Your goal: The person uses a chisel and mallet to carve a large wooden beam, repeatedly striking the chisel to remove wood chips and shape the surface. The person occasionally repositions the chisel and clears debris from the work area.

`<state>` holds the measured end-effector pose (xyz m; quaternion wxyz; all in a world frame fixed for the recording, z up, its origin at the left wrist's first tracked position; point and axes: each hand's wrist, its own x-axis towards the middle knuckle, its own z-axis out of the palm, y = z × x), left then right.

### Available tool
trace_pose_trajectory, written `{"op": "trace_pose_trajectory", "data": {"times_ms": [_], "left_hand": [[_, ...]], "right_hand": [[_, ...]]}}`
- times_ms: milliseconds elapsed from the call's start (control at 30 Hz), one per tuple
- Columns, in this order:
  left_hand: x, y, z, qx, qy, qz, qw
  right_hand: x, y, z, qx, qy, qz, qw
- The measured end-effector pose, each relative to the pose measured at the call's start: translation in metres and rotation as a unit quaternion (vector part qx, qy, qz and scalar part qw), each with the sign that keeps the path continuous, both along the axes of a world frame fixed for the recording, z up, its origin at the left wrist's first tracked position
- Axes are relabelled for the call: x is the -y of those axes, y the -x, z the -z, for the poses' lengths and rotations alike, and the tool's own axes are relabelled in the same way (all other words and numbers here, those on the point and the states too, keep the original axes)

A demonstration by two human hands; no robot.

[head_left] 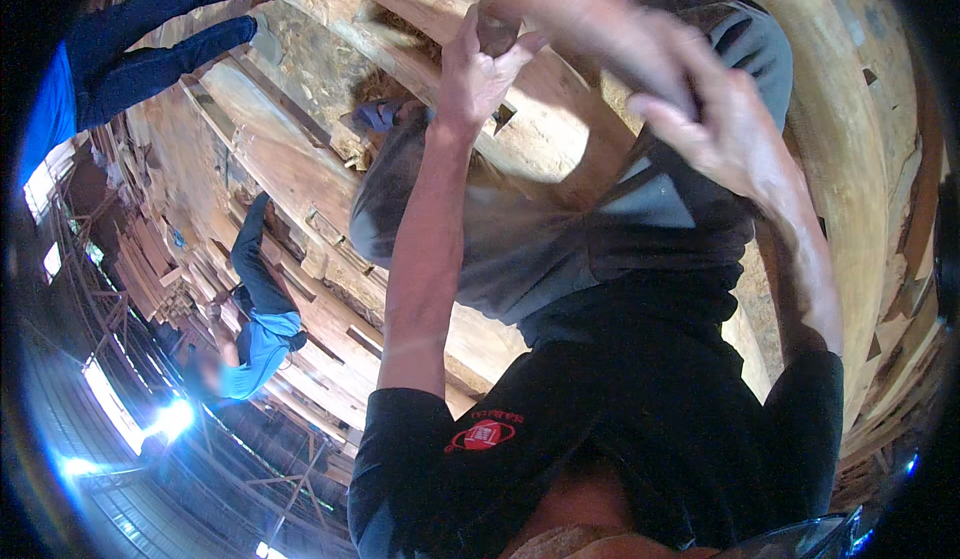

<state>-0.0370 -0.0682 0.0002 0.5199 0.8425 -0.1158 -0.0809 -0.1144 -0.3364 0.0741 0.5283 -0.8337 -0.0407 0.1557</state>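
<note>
My left hand [485, 74] is closed round a short brown handle-like piece [497, 31]; the lower part of it is hidden. It is above a pale timber [545, 134], close to a small dark rectangular hole [502, 116] cut in the wood. My right hand [725, 134], smeared by motion, is wrapped round a long, thick, pale brown club-like piece [585, 9]. That piece is blurred and stretches up and left past the top edge, above my left hand. My legs in grey trousers [540, 229] straddle the timber.
Long pale timbers [810, 39] lie close on my right, and more [290, 174] lie on the left. A person in dark trousers [150, 64] stands at the far left. Another person in a blue shirt [262, 349] is farther off among the planks.
</note>
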Motion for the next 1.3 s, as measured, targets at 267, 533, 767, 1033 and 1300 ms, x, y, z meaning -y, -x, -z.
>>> {"op": "trace_pose_trajectory", "data": {"times_ms": [267, 533, 767, 1033, 1300], "left_hand": [[-0.049, -0.001, 0.013, -0.158, 0.02, 0.024, 0.987], [-0.042, -0.001, 0.033, -0.036, -0.053, 0.0, 0.998], [-0.012, -0.001, 0.0, -0.14, -0.089, -0.008, 0.986], [-0.048, 0.013, 0.022, -0.116, -0.091, -0.022, 0.989], [-0.05, 0.016, 0.026, -0.094, -0.03, -0.027, 0.995]], "right_hand": [[-0.003, -0.008, -0.036, 0.098, -0.141, 0.2, 0.965], [-0.014, -0.004, -0.034, 0.143, -0.258, 0.2, 0.934], [-0.014, 0.009, 0.005, 0.093, -0.026, 0.051, 0.994], [0.0, -0.003, -0.04, 0.116, -0.186, 0.211, 0.953], [-0.017, 0.015, -0.015, 0.092, 0.173, -0.102, 0.975]]}}
